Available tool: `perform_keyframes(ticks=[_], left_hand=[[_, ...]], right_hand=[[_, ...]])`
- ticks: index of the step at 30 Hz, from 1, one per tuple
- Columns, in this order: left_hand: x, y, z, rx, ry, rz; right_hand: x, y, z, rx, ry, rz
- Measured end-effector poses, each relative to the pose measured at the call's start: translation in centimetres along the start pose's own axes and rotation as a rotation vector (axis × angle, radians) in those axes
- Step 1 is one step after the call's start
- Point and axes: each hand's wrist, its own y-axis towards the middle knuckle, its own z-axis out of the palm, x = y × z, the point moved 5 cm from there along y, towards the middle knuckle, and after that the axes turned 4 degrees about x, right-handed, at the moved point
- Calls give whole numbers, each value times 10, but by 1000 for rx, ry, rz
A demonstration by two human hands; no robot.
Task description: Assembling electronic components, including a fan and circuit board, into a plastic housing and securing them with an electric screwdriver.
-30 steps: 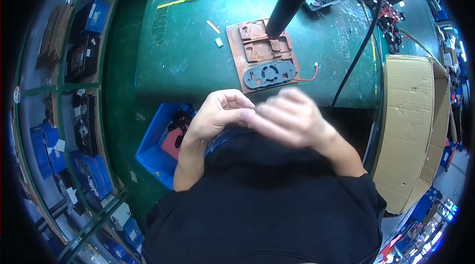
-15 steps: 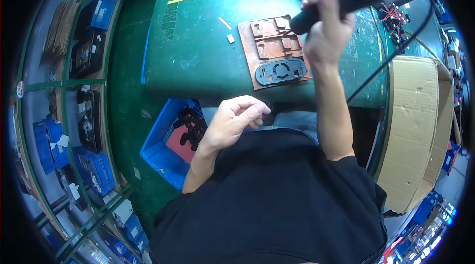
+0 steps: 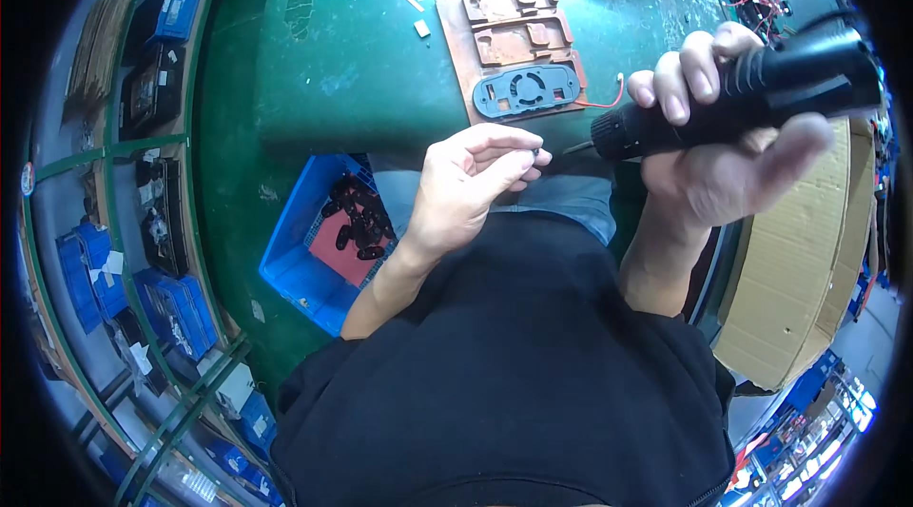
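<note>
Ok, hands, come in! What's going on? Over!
Right hand holding driver. Left hand pinching dark speck, too small to name. Grey cover on brown board. Nothing seen between driver and left hand.

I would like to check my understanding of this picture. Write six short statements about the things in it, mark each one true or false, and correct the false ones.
1. The grey cover lies on the brown board. True.
2. The right hand holds a black screwdriver. True.
3. The screwdriver touches the grey cover. False: it is apart from it and points toward the left hand.
4. The left hand lies flat on the brown board. False: it pinches a tiny dark piece between thumb and fingers.
5. The blue bin holds black parts. True.
6. The blue bin is on the person's right. False: it is on the left; the cardboard box is on the right.
</note>
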Motion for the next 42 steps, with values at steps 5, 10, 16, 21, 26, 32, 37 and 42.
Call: perform_keyframes(ticks=[5,10,16,21,26,32,37,42], left_hand=[[4,0,7,5,-22,-30],[6,2,13,3,-75,-65],[10,1,9,-3,-232,-162],[15,-3,7,0,-254,-169],[14,-5,15,21,-266,-173],[17,-6,13,6,-344,-175],[19,-5,12,15,-378,-169],[16,-6,12,-3,-314,-150]], right_hand=[[1,0,6,175,45,-1],[3,-1,17,139,29,19],[7,6,23,228,-5,53],[11,8,23,352,-18,64],[6,6,23,352,-36,84],[-1,5,22,367,3,87],[-2,3,17,347,34,72],[-3,0,13,319,64,55]])
